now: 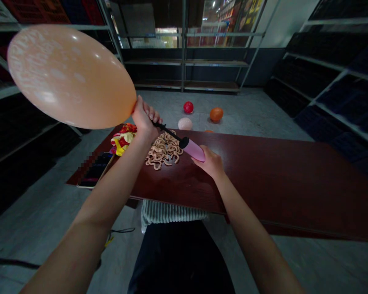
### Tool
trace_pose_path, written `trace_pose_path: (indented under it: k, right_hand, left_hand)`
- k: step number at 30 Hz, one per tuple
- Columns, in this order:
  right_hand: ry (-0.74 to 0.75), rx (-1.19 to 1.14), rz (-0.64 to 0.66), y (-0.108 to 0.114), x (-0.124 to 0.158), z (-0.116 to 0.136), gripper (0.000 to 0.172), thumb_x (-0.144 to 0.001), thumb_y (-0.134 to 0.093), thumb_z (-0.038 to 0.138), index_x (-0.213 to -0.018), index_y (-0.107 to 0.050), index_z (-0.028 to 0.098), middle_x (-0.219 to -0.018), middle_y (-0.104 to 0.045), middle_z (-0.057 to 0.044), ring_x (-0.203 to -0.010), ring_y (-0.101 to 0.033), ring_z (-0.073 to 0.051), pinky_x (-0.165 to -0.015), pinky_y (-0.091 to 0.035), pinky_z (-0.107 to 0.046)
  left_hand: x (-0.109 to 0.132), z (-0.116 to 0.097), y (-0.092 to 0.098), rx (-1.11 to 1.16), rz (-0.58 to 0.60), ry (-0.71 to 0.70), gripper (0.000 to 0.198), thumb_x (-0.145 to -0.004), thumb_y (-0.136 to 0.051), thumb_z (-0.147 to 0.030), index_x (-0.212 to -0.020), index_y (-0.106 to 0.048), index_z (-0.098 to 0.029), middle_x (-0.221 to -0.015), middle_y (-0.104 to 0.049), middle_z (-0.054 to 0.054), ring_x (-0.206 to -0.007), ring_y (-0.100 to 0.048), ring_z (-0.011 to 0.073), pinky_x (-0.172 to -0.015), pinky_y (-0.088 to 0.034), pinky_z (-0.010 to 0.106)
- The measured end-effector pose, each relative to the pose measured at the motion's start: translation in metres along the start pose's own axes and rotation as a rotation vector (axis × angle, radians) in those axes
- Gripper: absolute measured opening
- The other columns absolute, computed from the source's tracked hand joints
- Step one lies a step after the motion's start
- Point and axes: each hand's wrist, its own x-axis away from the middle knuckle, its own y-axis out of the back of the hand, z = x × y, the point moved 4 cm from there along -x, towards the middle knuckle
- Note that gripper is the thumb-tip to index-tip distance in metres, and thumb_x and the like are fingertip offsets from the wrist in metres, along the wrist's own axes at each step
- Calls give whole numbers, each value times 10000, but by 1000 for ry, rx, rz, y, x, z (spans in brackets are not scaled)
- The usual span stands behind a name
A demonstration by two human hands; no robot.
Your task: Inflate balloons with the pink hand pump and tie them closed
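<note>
My left hand (145,120) is shut around the neck of a large peach balloon (69,76), which is inflated and speckled with white. The same hand also grips the black nozzle of a pink hand pump (193,149). My right hand (210,162) holds the pink pump barrel, tilted low over the table. Below the pump lies a heap of deflated peach balloons (164,150) on a dark red wooden table (263,179). Red and yellow deflated balloons (122,139) lie close by, under my left wrist.
A dark flat object (95,171), partly pixelated, lies at the table's left end. Inflated red (188,107), orange (216,114) and pale (185,123) balloons rest on the grey floor beyond the table. Metal shelves (184,61) stand around the room.
</note>
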Motion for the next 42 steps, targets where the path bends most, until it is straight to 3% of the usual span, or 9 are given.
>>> trace_pose_path:
  k: [7,12,17,23,31,35,38,42]
  right_hand:
    - [12,-9,-30,0,0,1,482,-846,-712,451,-1228,-596,181,-1072,-749,-112,-906,-734,-270,-768,-568,-369]
    - [4,-32,-34,0,1,1,438,-848,-704,407,-1208,-603,179,-1033,-755,-106,-869,-740,-265,-731,-569,-360]
    - [-59,-26,-56,2,2,-5,389,-835,-699,379,-1159,-626,176,-950,-760,-103,-835,-739,-266,-694,-557,-349]
    - [-86,-43,-33,1,1,-9,406,-845,-700,392,-1177,-594,185,-999,-756,-102,-853,-737,-269,-716,-546,-348]
    - [-149,-60,-11,-3,0,-13,432,-875,-676,438,-1211,-560,191,-1016,-750,-96,-869,-734,-265,-700,-517,-321]
    - [-188,-49,-18,-2,-1,-16,423,-874,-672,452,-1185,-566,186,-987,-750,-91,-849,-732,-261,-686,-503,-311]
    - [-215,-43,-20,-1,-1,-18,414,-868,-672,454,-1171,-568,192,-966,-751,-82,-830,-729,-255,-678,-493,-306]
    - [-186,-45,-9,-2,-2,-16,404,-866,-671,458,-1166,-576,204,-987,-750,-73,-853,-726,-249,-689,-491,-303]
  left_hand:
    - [-10,-36,-11,12,62,-50,541,-1045,-413,-408,-582,-219,-206,-402,-180,-67,-320,-188,80,-370,-184,246]
    - [-2,-35,-19,36,97,-81,541,-1043,-436,-414,-586,-232,-207,-390,-193,-70,-316,-184,72,-363,-182,237]
    - [0,-21,-23,29,116,-125,522,-1046,-424,-385,-583,-262,-207,-390,-208,-60,-325,-196,75,-368,-192,247]
    - [-5,2,-33,-21,132,-136,531,-1035,-449,-383,-575,-246,-210,-386,-206,-62,-324,-190,72,-375,-178,261]
    - [1,77,-40,-67,163,-68,539,-1020,-466,-385,-545,-270,-219,-375,-217,-65,-296,-195,81,-327,-169,260]
    - [9,109,-41,-90,138,-20,583,-958,-567,-483,-537,-262,-219,-373,-225,-76,-284,-205,73,-316,-167,247]
    - [10,116,-43,-90,140,-2,603,-925,-598,-536,-537,-266,-216,-369,-225,-78,-280,-213,67,-315,-166,242]
    - [5,111,-34,-82,106,24,577,-932,-600,-494,-553,-265,-215,-374,-227,-81,-283,-221,67,-322,-182,238]
